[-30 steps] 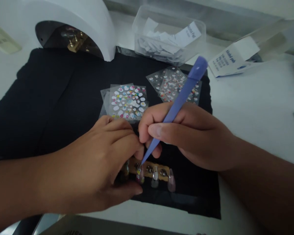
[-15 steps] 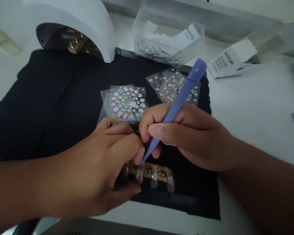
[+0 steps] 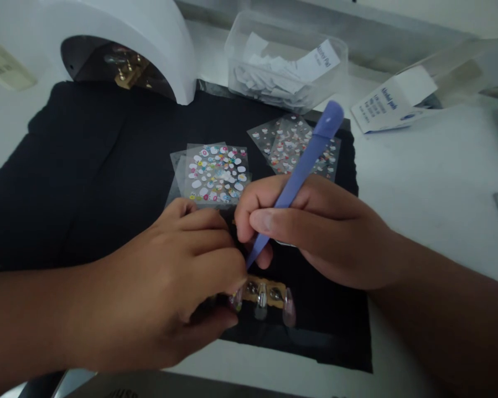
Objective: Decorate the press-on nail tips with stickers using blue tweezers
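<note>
The right hand (image 3: 315, 232) kept a pen-like grip on the purple tool (image 3: 292, 185), its tip hidden behind the left hand (image 3: 170, 287), whose closed fingers pinched the wooden nail holder (image 3: 269, 290) on the black mat (image 3: 87, 166).

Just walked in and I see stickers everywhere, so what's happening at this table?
A person is decorating false nails. The right hand grips a purple tweezer tool like a pen, its tip down at a small holder strip of clear nail tips. The left hand pinches the strip's left end on the black mat. Two piles of sticker sheets lie just beyond the hands, with a white nail lamp and a clear box of pads further back.
</note>
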The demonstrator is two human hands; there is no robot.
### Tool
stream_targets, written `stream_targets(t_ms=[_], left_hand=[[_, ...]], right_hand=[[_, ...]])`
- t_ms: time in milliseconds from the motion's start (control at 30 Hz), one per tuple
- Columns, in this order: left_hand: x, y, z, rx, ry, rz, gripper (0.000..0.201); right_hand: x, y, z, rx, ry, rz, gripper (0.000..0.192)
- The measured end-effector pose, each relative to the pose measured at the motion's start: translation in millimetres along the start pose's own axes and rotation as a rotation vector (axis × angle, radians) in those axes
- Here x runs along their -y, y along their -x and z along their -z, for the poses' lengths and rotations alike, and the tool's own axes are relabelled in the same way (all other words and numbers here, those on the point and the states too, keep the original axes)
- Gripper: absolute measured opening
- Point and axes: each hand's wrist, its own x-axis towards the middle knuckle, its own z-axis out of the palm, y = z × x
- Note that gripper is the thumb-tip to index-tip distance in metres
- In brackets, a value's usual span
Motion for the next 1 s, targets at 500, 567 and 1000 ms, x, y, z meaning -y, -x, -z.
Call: stream_targets(t_ms=[500, 567, 1000], left_hand=[[0.9, 1.2, 0.8, 0.033, -0.026, -0.017, 0.005], [0.6, 1.2, 1.1, 0.038, -0.03, -0.024, 0.006], [1.3, 1.5, 0.6, 0.029, -0.037, -0.028, 0.007]], right_hand=[[-0.4, -1.3, 1.7, 0.019, 0.026, 0.026, 0.018], [-0.3, -1.1, 2.2, 0.021, 0.038, 0.027, 0.018], [-0.1, -0.9, 3.3, 0.002, 0.067, 0.021, 0.017]])
